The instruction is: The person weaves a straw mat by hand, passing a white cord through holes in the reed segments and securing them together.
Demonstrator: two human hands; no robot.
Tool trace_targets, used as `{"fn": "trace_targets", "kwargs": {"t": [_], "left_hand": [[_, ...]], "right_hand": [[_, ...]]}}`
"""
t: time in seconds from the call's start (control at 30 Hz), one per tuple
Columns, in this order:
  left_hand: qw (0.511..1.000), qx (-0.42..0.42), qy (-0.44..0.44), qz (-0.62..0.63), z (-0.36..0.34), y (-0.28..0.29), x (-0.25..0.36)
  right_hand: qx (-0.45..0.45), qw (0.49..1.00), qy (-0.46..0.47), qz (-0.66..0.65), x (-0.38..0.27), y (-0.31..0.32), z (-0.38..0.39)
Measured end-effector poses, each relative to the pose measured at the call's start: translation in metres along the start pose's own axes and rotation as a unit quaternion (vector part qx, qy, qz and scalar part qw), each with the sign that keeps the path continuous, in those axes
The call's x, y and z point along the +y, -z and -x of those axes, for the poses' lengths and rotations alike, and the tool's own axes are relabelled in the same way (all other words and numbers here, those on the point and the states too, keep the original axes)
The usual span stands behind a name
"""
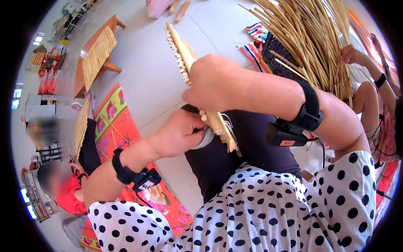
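Observation:
A strip of straw-coloured reed stalks [180, 44] bound side by side slants above my lap, its cut stalk ends showing along one edge. My right hand [216, 82] is wrapped round its middle from above. Close to its lower end, my left hand [178, 132] has its fingers closed on a whitish thread [203, 140], partly hidden by the fingers. Loose white thread [228, 124] curls beside the strip's lower end. Dark trousers [256, 143] lie beneath both hands.
A large heap of long reed stalks [306, 38] lies over a black basket [279, 54] at the far right, with another person's hand [352, 54] at it. At left, a reed mat [98, 56] rests on a wooden bench [117, 25]; another person in red [69, 201] holds a similar piece.

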State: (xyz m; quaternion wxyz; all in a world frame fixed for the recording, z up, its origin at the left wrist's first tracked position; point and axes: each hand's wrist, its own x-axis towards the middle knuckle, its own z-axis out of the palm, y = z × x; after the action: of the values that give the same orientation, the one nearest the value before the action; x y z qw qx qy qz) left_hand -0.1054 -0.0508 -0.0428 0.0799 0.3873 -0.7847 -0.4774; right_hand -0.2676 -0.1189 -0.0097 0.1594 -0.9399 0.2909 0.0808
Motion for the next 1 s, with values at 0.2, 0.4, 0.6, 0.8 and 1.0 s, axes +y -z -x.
{"fn": "trace_targets", "kwargs": {"t": [0.2,0.4,0.6,0.8,1.0], "left_hand": [[0.971,0.002,-0.071,-0.227,0.033,0.012,-0.007],[0.992,0.075,-0.023,-0.098,0.085,0.017,-0.024],[0.984,0.174,0.007,-0.049,0.092,0.001,-0.008],[0.965,0.257,-0.017,-0.041,0.106,-0.009,0.001],[0.938,0.339,-0.031,0.069,0.121,-0.012,-0.013]], "right_hand": [[-0.009,1.000,0.018,0.015,0.006,0.000,-0.001],[-0.003,0.983,-0.108,-0.146,0.016,0.006,0.006],[0.272,0.952,-0.126,-0.064,-0.019,0.010,0.034],[0.237,0.954,0.177,-0.051,-0.065,-0.012,0.039],[0.202,0.965,0.161,-0.053,-0.071,-0.011,0.047]]}}
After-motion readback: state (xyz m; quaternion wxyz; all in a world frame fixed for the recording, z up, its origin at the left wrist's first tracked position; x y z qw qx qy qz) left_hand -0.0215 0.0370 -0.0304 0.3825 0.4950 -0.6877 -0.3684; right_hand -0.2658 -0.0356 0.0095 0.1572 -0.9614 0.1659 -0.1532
